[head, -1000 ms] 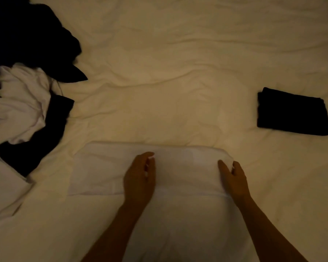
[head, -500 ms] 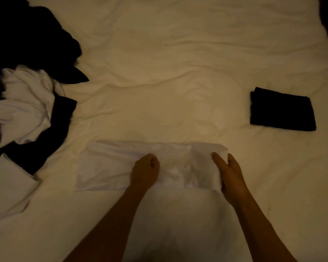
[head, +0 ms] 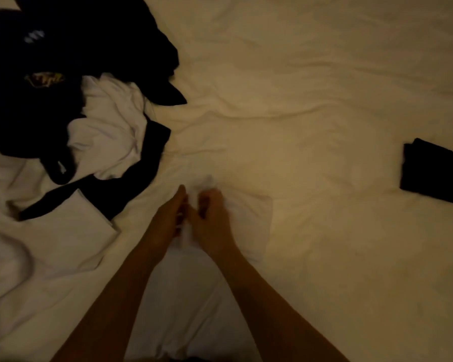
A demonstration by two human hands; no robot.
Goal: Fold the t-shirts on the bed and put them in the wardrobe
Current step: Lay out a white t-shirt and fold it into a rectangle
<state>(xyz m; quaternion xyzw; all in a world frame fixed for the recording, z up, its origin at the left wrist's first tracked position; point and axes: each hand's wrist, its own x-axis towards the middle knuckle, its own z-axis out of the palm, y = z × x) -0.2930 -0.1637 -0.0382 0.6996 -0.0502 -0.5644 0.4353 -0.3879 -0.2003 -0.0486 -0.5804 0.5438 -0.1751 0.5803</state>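
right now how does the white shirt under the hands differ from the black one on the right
The white t-shirt is mid-fold, bunched under both hands; the black t-shirt is already a neat folded rectangle. The left hand and right hand are on the white one, the right hand's fingers curled into it; nobody touches the black one. White sits near the middle, black at the right edge. Both lie on the bed.

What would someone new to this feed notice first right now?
Probably the two hands, left hand and right hand, close together low in the middle, bunching a white t-shirt on the bed. Next, the dark and white heap of unfolded clothes at upper left, and the folded black t-shirt at the right edge.
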